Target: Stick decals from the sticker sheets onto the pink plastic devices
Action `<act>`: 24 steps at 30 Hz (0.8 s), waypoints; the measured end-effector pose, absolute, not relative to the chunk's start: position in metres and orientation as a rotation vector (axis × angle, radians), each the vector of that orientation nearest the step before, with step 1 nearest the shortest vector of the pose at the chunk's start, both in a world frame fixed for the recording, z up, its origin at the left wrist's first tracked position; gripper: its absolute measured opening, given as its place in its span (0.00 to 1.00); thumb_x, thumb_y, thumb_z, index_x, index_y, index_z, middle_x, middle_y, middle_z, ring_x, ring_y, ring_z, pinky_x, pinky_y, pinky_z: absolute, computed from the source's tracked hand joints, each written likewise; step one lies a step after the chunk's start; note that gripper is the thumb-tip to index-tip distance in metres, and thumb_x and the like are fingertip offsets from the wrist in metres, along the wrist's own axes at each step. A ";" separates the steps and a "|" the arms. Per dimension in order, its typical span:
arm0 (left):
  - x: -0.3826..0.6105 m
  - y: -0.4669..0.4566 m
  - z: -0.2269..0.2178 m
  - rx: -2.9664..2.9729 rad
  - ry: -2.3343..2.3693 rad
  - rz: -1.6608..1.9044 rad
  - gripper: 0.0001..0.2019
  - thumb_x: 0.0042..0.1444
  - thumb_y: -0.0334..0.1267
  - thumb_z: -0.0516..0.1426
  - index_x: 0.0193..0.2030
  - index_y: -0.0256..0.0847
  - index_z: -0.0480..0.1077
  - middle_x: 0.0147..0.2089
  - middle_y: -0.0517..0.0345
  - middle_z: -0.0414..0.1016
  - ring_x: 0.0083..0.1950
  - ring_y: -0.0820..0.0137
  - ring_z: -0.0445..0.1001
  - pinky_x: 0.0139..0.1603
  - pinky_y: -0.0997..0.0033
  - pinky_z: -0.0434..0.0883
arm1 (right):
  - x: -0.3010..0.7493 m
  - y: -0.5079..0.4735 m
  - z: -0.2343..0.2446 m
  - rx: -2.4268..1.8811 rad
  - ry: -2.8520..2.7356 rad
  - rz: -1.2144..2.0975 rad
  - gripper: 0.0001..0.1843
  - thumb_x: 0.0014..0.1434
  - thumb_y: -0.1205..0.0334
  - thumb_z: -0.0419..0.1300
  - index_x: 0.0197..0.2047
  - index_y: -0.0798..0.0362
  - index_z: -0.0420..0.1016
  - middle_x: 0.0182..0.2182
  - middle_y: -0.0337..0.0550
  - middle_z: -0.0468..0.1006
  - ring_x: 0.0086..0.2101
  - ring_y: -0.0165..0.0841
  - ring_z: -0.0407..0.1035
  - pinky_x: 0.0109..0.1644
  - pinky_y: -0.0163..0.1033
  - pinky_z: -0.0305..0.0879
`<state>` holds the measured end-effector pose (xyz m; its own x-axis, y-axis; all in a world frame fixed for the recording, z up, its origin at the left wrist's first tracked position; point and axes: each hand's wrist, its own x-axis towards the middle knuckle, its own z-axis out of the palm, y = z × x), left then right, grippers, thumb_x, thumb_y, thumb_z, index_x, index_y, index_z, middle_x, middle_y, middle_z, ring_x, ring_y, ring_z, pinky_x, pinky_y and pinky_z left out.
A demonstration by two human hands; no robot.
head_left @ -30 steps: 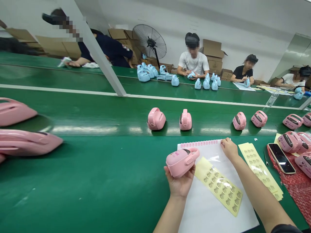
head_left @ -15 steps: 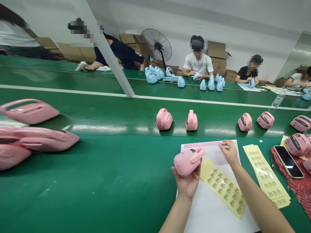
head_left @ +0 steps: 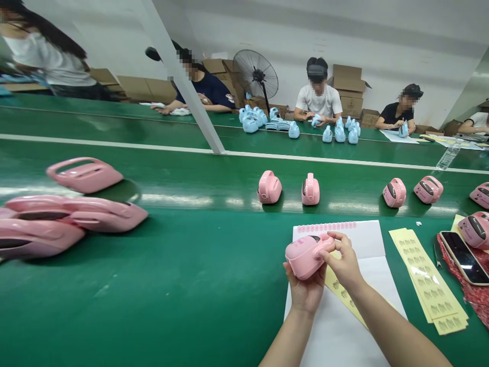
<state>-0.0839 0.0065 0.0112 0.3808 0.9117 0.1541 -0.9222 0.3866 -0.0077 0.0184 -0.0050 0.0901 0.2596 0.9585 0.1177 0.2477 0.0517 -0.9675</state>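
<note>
A pink plastic device with a loop handle (head_left: 303, 257) rests tilted in my left hand (head_left: 307, 293), whose fingers wrap round it from below. My right hand (head_left: 344, 262) is at the device's handle end, thumb and fingertips pinched against its side. Anything small between those fingertips is hidden. Under both hands lies a white paper sheet (head_left: 362, 237) with a row of small pink round stickers (head_left: 326, 227) along its top edge. A yellow sticker sheet (head_left: 344, 298) lies on the paper, partly covered by my right hand and forearm.
More yellow sticker sheets (head_left: 424, 278) lie to the right, beside a phone (head_left: 464, 257) on red wrapping (head_left: 473, 300). Pink devices (head_left: 269, 187) stand along the belt, with several more (head_left: 110, 216) at left. Across the table, co-workers (head_left: 319, 97) handle blue devices (head_left: 252, 122).
My right hand has moved from the right end of the pink sticker row to the device's handle. My left hand still holds the device. The view has turned slightly left.
</note>
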 end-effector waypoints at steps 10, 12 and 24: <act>-0.085 0.004 0.014 0.096 -0.119 1.165 0.23 0.57 0.50 0.49 0.54 0.38 0.65 0.49 0.45 0.74 0.52 0.63 0.70 0.54 0.70 0.65 | 0.013 -0.009 0.083 -1.389 -1.588 0.115 0.07 0.55 0.64 0.55 0.26 0.50 0.69 0.39 0.48 0.69 0.41 0.40 0.63 0.44 0.48 0.61; -0.085 0.005 0.014 0.136 -0.169 1.146 0.23 0.57 0.51 0.48 0.53 0.38 0.66 0.50 0.46 0.73 0.53 0.63 0.69 0.54 0.70 0.64 | 0.014 -0.010 0.081 -1.425 -1.678 -0.053 0.08 0.57 0.63 0.53 0.29 0.50 0.70 0.41 0.49 0.69 0.40 0.39 0.62 0.42 0.48 0.60; -0.088 0.006 0.014 0.146 -0.223 1.057 0.26 0.55 0.53 0.49 0.56 0.38 0.63 0.53 0.46 0.71 0.57 0.64 0.66 0.52 0.76 0.66 | 0.016 -0.011 0.074 -1.296 -1.677 0.048 0.25 0.54 0.53 0.56 0.55 0.49 0.58 0.46 0.52 0.66 0.45 0.42 0.62 0.47 0.50 0.62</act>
<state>-0.0879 0.0064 0.0136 0.4717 0.8453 0.2510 -0.8747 0.4846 0.0120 0.0157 -0.0113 0.0744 0.0469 0.7551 0.6539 0.7165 0.4307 -0.5487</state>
